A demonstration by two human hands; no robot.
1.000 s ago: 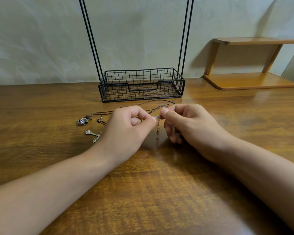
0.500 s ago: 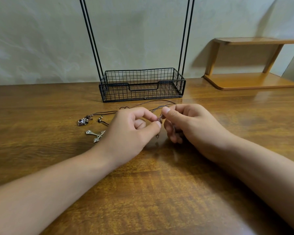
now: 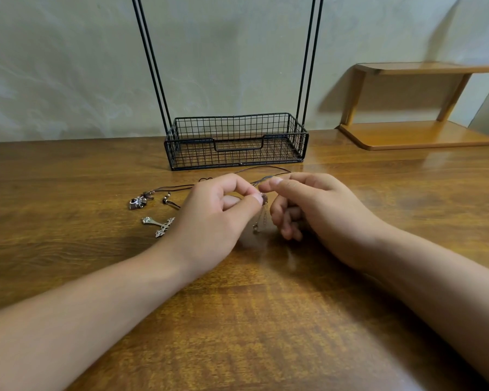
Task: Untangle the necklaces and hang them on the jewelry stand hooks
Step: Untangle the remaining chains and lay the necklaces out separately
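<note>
Dark cord necklaces (image 3: 254, 176) lie tangled on the wooden table in front of the black wire jewelry stand (image 3: 235, 142). My left hand (image 3: 215, 213) pinches the clasp end of a necklace between thumb and forefinger, and a short thin chain (image 3: 259, 221) dangles below it. Close beside it, my right hand (image 3: 308, 204) has its fingers curled, thumb and forefinger at the cord by the clasp. A silver cross pendant (image 3: 160, 224) and a dark silver charm (image 3: 137, 202) lie to the left. The stand's hooks are out of frame above.
The stand's wire basket sits at the table's back, with two pairs of thin black rods (image 3: 150, 60) rising out of view. A small wooden shelf (image 3: 415, 134) stands at the back right against the wall.
My hands have drawn slightly apart at the clasp, and the small chain now hangs lower from my left fingertips. Pendants and cords on the table stayed put.
</note>
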